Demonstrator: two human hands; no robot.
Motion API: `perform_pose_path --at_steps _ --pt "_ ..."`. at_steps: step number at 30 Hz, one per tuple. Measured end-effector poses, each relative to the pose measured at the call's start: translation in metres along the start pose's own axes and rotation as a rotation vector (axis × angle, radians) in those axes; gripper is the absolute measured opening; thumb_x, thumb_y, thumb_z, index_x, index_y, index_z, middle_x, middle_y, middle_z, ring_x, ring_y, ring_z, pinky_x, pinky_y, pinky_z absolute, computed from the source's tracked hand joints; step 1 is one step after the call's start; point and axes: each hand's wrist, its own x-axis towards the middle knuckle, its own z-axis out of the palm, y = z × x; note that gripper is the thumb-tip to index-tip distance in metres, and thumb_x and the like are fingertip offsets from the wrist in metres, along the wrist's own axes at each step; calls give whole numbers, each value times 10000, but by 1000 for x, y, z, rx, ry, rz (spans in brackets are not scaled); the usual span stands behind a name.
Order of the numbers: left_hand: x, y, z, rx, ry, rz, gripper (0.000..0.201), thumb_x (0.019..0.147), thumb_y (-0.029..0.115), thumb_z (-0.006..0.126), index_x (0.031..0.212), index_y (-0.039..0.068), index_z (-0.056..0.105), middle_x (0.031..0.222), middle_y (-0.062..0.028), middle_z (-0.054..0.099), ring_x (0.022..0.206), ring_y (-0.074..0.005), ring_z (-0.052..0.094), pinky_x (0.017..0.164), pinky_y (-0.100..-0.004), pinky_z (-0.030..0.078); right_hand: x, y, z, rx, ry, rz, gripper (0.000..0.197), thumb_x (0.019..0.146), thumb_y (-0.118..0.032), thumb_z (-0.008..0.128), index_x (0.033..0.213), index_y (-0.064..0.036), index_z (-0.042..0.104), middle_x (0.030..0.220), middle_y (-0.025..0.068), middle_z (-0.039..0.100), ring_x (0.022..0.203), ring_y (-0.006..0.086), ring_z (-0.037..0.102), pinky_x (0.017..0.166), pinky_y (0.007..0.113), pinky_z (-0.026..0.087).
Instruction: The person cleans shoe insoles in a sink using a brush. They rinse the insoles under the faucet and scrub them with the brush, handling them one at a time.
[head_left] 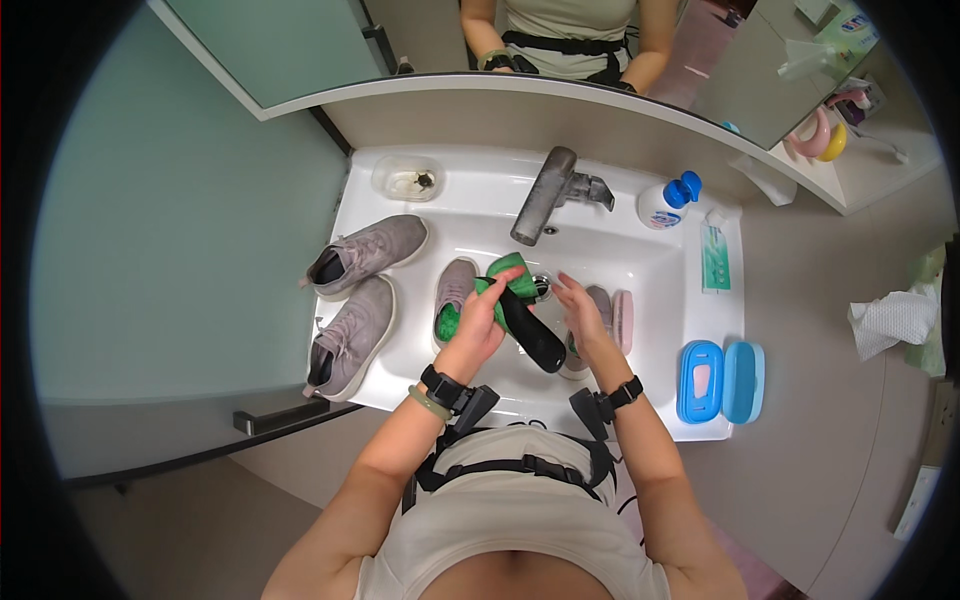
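Observation:
My left hand is closed around what looks like a green and black shoe insole. Its green part rises past my fingers, and its black end slants down toward me over the sink basin. My right hand, fingers apart, hovers just right of the insole and holds nothing I can see. Below my left hand's fingers, a grey-pink shoe lies in the basin, with green showing inside its heel. Another shoe is partly hidden under my right hand. Beside it rests a pale pink, elongated piece.
Two grey-pink shoes sit on the sink's left ledge, near a clear dish. A grey faucet juts over the basin. Rightward are a white pump bottle, a green-white tube and a blue soap box beside its lid.

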Motion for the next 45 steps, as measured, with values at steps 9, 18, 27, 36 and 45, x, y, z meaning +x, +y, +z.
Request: perform_pose_path --at_steps 9,18,27,36,45 --pt "-6 10 -6 1045 14 381 613 644 17 519 1244 1 394 1256 -202 312 1145 -315 365 961 -386 328 -19 4 7 307 -238 215 208 852 -109 534 1021 13 541 929 55 605 790 129 601 723 233 475" --pt "-19 -21 11 1780 -175 391 931 516 147 660 1335 33 234 1304 -268 171 1216 -476 153 1009 -552 117 -45 1 45 755 -370 287 536 860 -380 530 1276 -89 360 1222 53 465 1115 168 466 915 325 408" --pt "-12 -9 -1 1650 -29 410 1171 457 514 801 1331 5 212 1296 -300 151 1206 -456 162 998 -496 187 -35 8 25 633 -453 295 367 857 -135 559 1181 -37 417 1030 82 546 851 153 581 737 284 502" --pt "-22 -22 -3 1515 -18 591 580 709 303 690 1111 -48 464 1174 -253 362 1075 -382 352 914 -438 299 -26 -14 24 637 -135 150 224 882 -66 409 1106 -70 424 859 97 532 647 163 539 493 285 471" --pt "-27 -33 2 1500 -10 623 327 787 227 617 1021 10 546 997 -172 468 924 -318 455 796 -358 384 -30 -35 37 201 71 149 351 873 -392 496 694 -90 484 499 -51 351 387 62 326 308 195 224"
